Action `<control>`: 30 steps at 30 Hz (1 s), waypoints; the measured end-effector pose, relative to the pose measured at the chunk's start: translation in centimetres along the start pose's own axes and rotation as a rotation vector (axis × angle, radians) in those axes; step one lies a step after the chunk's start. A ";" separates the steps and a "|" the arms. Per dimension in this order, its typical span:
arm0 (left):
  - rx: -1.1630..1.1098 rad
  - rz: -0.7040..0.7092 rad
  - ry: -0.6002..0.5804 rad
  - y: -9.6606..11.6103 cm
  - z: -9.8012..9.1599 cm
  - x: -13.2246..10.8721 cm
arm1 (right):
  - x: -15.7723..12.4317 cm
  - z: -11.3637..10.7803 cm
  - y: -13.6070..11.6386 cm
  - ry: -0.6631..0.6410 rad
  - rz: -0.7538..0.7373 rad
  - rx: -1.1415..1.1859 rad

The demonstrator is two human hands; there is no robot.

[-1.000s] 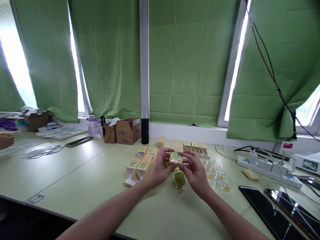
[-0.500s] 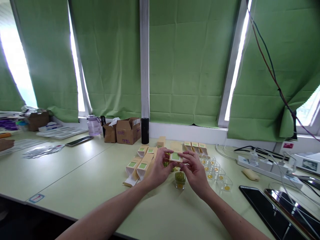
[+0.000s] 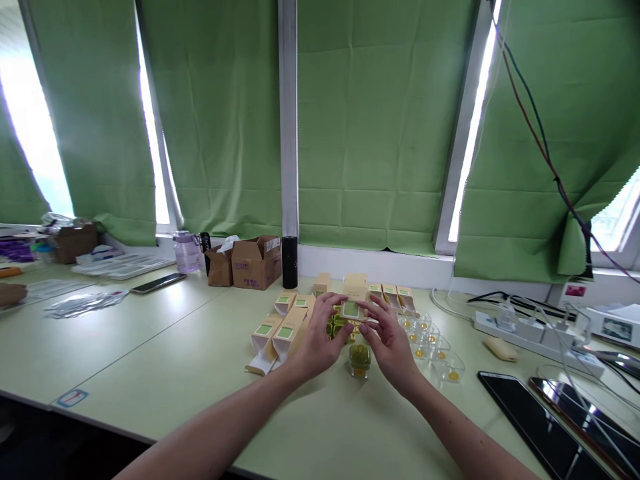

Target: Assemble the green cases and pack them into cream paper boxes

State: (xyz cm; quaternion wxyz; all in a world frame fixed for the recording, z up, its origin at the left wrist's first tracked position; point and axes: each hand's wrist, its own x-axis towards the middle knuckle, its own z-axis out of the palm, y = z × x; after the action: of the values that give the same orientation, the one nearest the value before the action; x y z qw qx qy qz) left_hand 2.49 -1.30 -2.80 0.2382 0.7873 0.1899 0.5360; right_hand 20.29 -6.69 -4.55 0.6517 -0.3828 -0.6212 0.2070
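Observation:
My left hand (image 3: 319,337) and my right hand (image 3: 391,340) grip a small beige carton (image 3: 355,287) from both sides. Its near end has a green window with a pale border and faces me. The thumbs hang below it, apart from each other. Just under the hands stands a clear jar with a green lid (image 3: 360,357). More green-lidded jars (image 3: 336,325) show partly behind my fingers. To the left of my left hand lie several similar cartons (image 3: 286,333) with open flaps. Several clear cups with yellow bottoms (image 3: 431,343) stand beside my right hand.
Three cartons (image 3: 391,295) lie behind the cups. A black cylinder (image 3: 289,262) and brown cardboard boxes (image 3: 257,262) stand at the back. Right are a power strip (image 3: 537,339), cables and a dark tablet (image 3: 520,420). At the far left edge, another person's hand (image 3: 11,294) shows.
The carton has tipped up and slightly away, so its long face shows more. My thumbs have dropped from its lower edge. The other person's hand has shifted slightly.

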 end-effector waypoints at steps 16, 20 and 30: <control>0.002 -0.054 0.081 -1.3 -0.1 0.1 | -0.6 -0.1 -0.9 -0.048 -0.188 -0.107; -0.097 -0.104 0.101 -1.8 0.0 0.2 | -0.8 -0.2 -1.1 -0.077 -0.212 -0.116; -0.139 -0.134 0.171 -2.7 -0.1 0.8 | -1.0 -0.4 -1.5 -0.091 -0.236 -0.175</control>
State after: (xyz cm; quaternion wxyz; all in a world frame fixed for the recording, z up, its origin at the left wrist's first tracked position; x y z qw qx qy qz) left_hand 2.57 1.29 -3.75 0.3105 0.7058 0.2243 0.5960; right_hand 20.25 -8.48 -3.99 0.6068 -0.3528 -0.7064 0.0913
